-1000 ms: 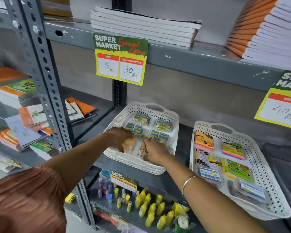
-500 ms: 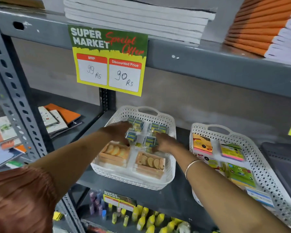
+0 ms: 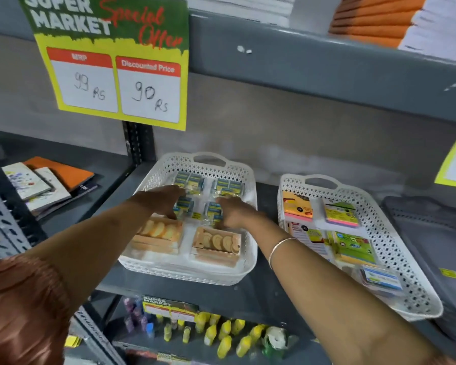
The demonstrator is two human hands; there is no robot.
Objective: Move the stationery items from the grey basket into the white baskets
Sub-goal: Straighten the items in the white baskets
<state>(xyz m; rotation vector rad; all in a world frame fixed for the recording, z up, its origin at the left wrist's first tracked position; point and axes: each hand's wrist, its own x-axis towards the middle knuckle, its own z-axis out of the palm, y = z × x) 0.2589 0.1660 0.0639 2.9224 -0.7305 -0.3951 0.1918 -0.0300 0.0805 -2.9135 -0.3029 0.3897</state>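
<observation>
While both hands reach into the left white perforated plastic basket (image 3: 249, 262), left hand (image 3: 159, 200) and right hand (image 3: 234, 210) rest on small blue-and-yellow wrapped packets (image 3: 186, 204), grip unclear; two tan boxes (image 3: 216, 245) sit nearer, dark grey basket (image 3: 432, 233) far right.

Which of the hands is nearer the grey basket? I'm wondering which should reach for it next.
Right. The right hand is in the left white basket, on the side towards the grey basket; the left hand is farther left.
</observation>
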